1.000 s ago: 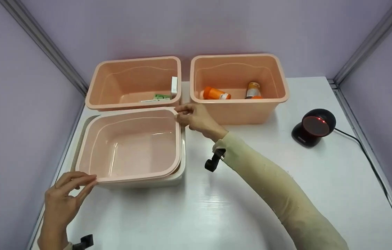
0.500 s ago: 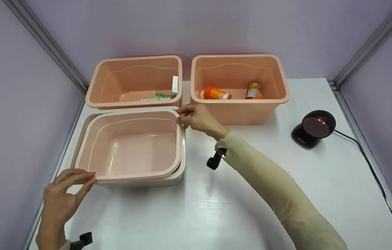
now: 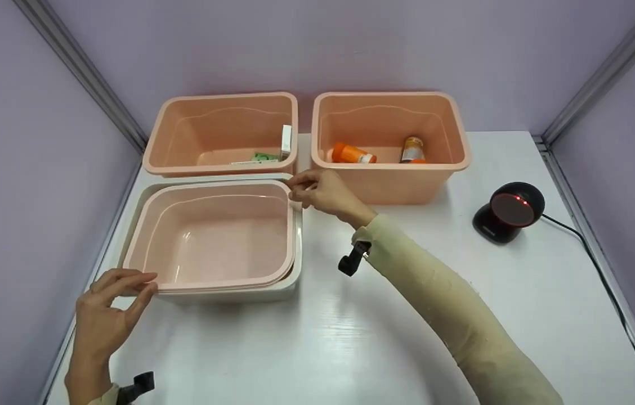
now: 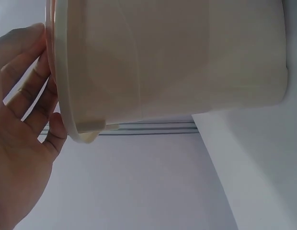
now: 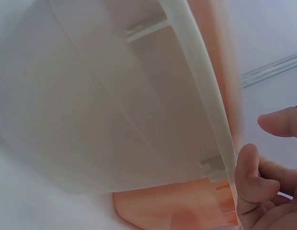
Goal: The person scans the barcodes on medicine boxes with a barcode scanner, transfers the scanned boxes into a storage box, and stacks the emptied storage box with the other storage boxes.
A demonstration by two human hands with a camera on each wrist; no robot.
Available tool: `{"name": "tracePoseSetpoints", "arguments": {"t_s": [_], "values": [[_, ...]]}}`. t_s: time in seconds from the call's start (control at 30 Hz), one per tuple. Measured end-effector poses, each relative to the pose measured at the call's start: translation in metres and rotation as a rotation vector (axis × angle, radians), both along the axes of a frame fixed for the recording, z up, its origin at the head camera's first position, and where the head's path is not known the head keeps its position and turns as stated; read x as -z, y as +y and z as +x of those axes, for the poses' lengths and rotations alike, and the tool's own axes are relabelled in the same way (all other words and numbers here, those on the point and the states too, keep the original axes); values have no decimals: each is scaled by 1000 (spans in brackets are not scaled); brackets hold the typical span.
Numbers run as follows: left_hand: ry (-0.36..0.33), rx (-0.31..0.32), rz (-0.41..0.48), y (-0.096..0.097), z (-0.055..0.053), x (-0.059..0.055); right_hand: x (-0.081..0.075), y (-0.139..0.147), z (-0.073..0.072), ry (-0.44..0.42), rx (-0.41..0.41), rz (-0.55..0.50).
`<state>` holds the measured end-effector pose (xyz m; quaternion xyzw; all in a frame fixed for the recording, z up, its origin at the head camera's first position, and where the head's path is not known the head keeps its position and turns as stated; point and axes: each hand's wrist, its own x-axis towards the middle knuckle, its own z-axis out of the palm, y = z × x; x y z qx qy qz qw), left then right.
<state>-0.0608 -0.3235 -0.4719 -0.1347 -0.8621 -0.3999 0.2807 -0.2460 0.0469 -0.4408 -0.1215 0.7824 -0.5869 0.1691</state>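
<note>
A pale pink bin (image 3: 216, 236), with a second rim just under its own, sits inside a white bin (image 3: 275, 291). My left hand (image 3: 104, 315) pinches the pink rim at its front left corner. In the left wrist view the left thumb lies by that rim, and the little finger touches the white rim's corner. My right hand (image 3: 326, 194) is at the back right corner, fingers loosely bent near the rims. In the right wrist view the right thumb (image 5: 280, 122) stands apart from the rim, with nothing visible between thumb and index finger.
Behind stand two peach bins: the left bin (image 3: 168, 135) holds a few small boxes (image 3: 286, 140); the right bin (image 3: 385, 183) holds orange pill bottles (image 3: 354, 153). A black scanner (image 3: 506, 211) with red lights stands right, its cable (image 3: 599, 264) running along the table's right edge.
The pale pink bin has sunk slightly within the white bin, and more of the white rim shows at the back. The left hand has shifted slightly with it.
</note>
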Motion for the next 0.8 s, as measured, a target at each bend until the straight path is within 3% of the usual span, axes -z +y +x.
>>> {"name": "tracePoseSetpoints", "arguments": {"t_s": [0.33,0.8], "values": [[-33,-40,-41,-1,-1,-2,-4,10,1,54,-28,23],[-114,-107,-122,13,-10,-24,-11,45,3,182,-13,142]]}}
